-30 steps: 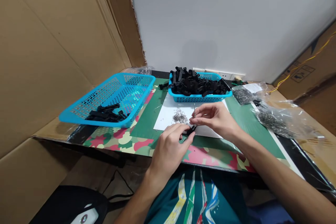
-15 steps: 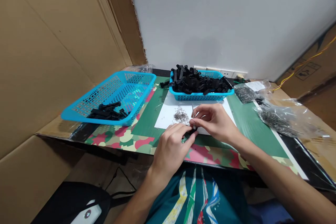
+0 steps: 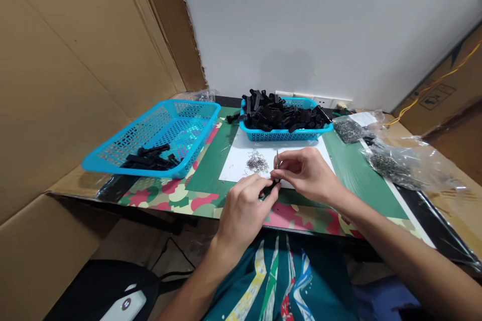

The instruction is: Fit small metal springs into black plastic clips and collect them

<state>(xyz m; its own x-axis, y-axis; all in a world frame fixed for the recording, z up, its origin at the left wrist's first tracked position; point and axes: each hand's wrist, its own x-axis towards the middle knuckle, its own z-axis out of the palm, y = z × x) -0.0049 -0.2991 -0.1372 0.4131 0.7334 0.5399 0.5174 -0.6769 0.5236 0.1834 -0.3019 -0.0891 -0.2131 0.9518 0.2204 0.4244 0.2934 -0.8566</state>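
Note:
My left hand (image 3: pixel 243 210) is closed around a small black plastic part (image 3: pixel 269 189) at the near edge of the table. My right hand (image 3: pixel 307 173) pinches a thin metal tool (image 3: pixel 277 161) that stands upright and meets the black part. Just beyond the hands, a little heap of tiny metal pieces (image 3: pixel 257 162) lies on a white sheet (image 3: pixel 241 155).
A blue basket (image 3: pixel 248 133) heaped with black parts stands at the back. A larger blue basket (image 3: pixel 188 125) on the left holds a few black parts. Clear bags of metal pieces (image 3: pixel 391 165) lie on the right. Cardboard walls stand left and right.
The hands have stayed together on the black part, with only slight shifts; the view has moved a little.

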